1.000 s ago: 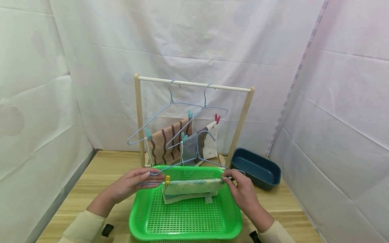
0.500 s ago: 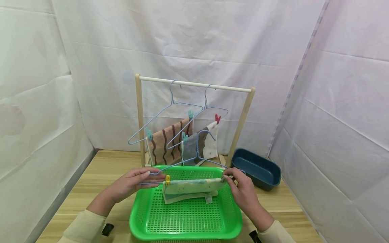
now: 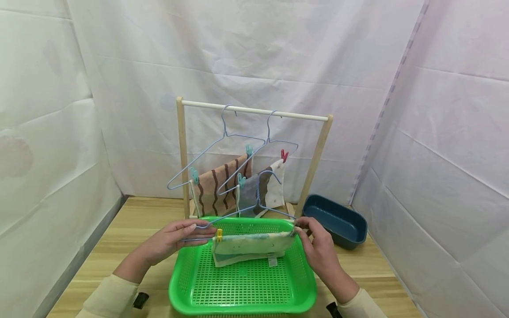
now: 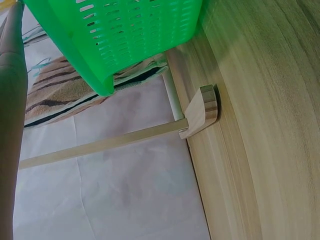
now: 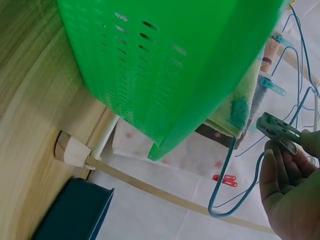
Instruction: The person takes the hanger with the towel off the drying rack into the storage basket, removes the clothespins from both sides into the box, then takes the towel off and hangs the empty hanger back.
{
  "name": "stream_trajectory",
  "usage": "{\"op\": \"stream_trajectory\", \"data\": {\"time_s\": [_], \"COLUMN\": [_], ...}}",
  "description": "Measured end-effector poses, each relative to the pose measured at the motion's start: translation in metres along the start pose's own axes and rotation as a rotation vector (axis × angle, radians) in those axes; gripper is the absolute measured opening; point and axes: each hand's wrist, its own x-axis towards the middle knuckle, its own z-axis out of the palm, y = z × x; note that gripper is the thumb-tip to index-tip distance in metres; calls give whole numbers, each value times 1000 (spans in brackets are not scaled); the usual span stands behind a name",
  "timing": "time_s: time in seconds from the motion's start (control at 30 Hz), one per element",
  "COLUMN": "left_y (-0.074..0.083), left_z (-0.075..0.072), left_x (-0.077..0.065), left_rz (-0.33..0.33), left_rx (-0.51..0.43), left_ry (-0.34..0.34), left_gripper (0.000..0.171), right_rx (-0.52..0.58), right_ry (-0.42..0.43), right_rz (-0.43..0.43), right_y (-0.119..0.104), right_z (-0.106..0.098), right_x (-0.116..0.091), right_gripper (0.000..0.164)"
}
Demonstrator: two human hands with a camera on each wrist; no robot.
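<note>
In the head view my left hand (image 3: 177,236) holds the left end of a blue wire hanger (image 3: 234,213), thumb over the wire and fingers beneath. Over its lower bar lies a pale green-and-yellow towel (image 3: 254,243), fastened at the left by a yellow clothespin (image 3: 219,235). At the towel's right end my right hand (image 3: 318,243) pinches a grey-green clothespin (image 5: 280,131) between thumb and fingers. In the right wrist view that clothespin is beside the towel corner (image 5: 235,107); whether it grips the cloth I cannot tell. Only part of the left hand (image 4: 11,100) shows in the left wrist view.
Beneath the towel stands a green plastic basket (image 3: 242,304). Behind it, a wooden rack (image 3: 254,109) carries two blue hangers with a brown striped towel (image 3: 222,181) and a grey-and-white towel (image 3: 274,194), both pegged. A dark blue bin (image 3: 336,221) sits at the right.
My right hand has shifted slightly right with the grey-green clothespin, and the towel's right end has lifted a little. The left hand and the hanger stay in place.
</note>
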Motion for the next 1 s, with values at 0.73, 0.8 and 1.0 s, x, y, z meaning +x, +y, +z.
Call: {"op": "stream_trajectory", "data": {"time_s": [0.73, 0.8, 1.0], "left_y": [0, 0, 0], "left_z": [0, -1, -1], "left_x": [-1, -1, 0], "left_rz": [-7, -1, 17], "left_rx": [1, -2, -5], "left_ry": [1, -2, -7], "left_gripper": [46, 46, 46], "right_rx": [21, 26, 48], "right_ry": [16, 14, -9], "right_rz": [68, 68, 72], "right_y": [-3, -2, 0], "right_z": [-3, -4, -5], "right_x": [1, 2, 2], "right_gripper": [29, 31, 38]}}
